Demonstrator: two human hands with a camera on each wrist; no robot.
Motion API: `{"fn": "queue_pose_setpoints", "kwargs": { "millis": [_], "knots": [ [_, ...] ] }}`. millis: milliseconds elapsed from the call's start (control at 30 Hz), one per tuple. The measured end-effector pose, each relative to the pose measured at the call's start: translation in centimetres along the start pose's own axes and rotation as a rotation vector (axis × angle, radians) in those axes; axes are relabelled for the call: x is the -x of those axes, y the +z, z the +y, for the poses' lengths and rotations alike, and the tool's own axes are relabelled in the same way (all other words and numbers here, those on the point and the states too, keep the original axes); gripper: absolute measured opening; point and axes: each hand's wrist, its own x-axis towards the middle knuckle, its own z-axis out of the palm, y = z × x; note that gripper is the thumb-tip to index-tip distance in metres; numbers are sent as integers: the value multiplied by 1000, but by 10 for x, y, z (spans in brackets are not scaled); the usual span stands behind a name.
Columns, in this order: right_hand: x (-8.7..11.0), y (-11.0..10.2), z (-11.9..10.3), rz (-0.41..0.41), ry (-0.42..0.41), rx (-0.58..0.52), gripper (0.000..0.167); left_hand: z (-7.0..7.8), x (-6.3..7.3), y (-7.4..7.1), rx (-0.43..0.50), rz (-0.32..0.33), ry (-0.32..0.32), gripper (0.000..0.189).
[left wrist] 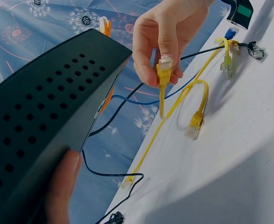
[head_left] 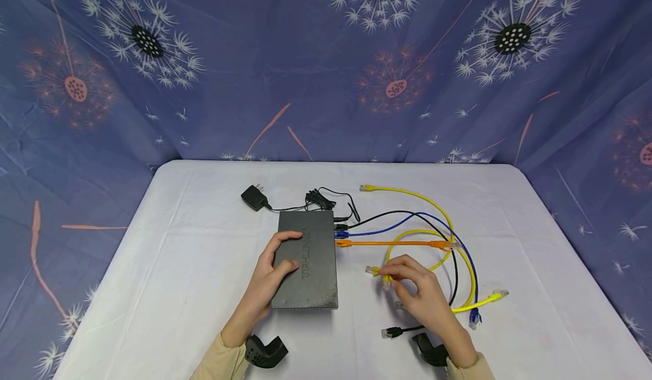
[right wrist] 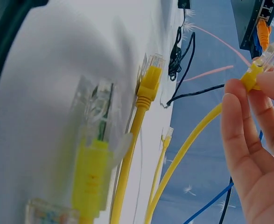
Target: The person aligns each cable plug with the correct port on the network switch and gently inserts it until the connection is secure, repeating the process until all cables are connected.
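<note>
My left hand [head_left: 272, 272] grips the dark TP-LINK network switch [head_left: 308, 289] by its left side, thumb lying across the top. In the head view, plugs of an orange network cable [head_left: 392, 243], a blue network cable [head_left: 374, 233] and a black network cable [head_left: 382, 216] sit at the switch's right side. To the right of the switch, my right hand [head_left: 420, 289] pinches the plug of a yellow network cable [right wrist: 254, 77] between thumb and fingers. Its clear tip sticks out past the fingertips. Another yellow plug [left wrist: 195, 125] lies close by that hand.
A black power adapter [head_left: 254, 197] with a bundled cord [head_left: 320, 200] lies behind the switch. Loose cable ends spread over the white table, among them a black plug [head_left: 392, 332], a blue plug [head_left: 475, 316] and a bright yellow plug [head_left: 496, 296]. A patterned curtain [head_left: 305, 57] hangs behind.
</note>
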Motion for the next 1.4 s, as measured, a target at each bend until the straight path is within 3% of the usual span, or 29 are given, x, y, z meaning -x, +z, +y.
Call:
{"fn": "queue_pose_setpoints", "kwargs": {
  "millis": [267, 533, 667, 933, 1400],
  "knots": [
    [-3, -2, -3, -50, 43, -30, 33, 0, 0, 0, -8, 3, -6, 51],
    [-8, 0, -7, -52, -44, -70, 37, 0, 0, 0, -6, 4, -7, 51],
    [-9, 1, -6, -58, -48, -74, 38, 0, 0, 0, -7, 6, -3, 51],
    [-18, 3, -9, 3, -133, -27, 38, 0, 1, 1, 0, 5, -8, 50],
    [-32, 9, -21, 73, -170, -70, 33, 1, 1, 1, 0, -2, -5, 50]
  ]
}}
